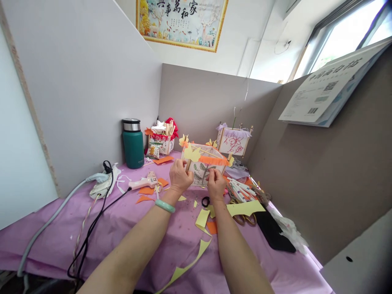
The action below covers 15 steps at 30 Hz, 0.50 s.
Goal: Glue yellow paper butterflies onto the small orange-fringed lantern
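Note:
Held up in front of me is a paper lantern (pixel 199 173) on a wooden stick frame, its white side painted with dark leaves. Orange fringe (pixel 211 161) runs along its upper edge, and yellow paper flowers (pixel 192 152) sit at its corners. My left hand (pixel 180 176), with a green bangle (pixel 165 206) on the wrist, is closed around the lantern's near left post. My right hand (pixel 217 183) pinches at the front side near the lower right. Its fingertips are partly hidden, and whether they hold anything besides the lantern I cannot tell.
A pink glue gun (pixel 143 182), green bottle (pixel 133 145) and power strip (pixel 105 181) stand left. Behind are a stick-filled box (pixel 163 143) and another lantern (pixel 234 141). White pens (pixel 241 190), scissors (pixel 245 218), a black phone-like slab (pixel 275 232) and yellow paper strips (pixel 245 208) lie right.

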Tool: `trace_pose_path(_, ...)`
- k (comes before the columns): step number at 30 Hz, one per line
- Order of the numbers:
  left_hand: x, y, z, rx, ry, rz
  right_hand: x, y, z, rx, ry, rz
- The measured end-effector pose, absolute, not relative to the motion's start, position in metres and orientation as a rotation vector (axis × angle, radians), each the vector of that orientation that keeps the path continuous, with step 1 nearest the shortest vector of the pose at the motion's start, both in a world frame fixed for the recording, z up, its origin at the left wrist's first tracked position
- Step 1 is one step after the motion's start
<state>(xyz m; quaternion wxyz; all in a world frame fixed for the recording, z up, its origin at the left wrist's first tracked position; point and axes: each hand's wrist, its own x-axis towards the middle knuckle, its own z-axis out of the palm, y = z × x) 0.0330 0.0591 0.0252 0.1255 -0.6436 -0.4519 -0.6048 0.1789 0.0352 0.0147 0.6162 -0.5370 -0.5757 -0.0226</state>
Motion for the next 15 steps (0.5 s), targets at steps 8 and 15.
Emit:
trace_pose_path(8,0.086,0.035,0.081,-2.193,-0.835,-1.396,0.198,0.048,0.008,-1.433,-0.923,-0.188)
trace_pose_path(15,0.111,0.056,0.109,-2.374,-1.205,-0.87,0.213,0.056,0.001,-1.595,-0.972,-0.114)
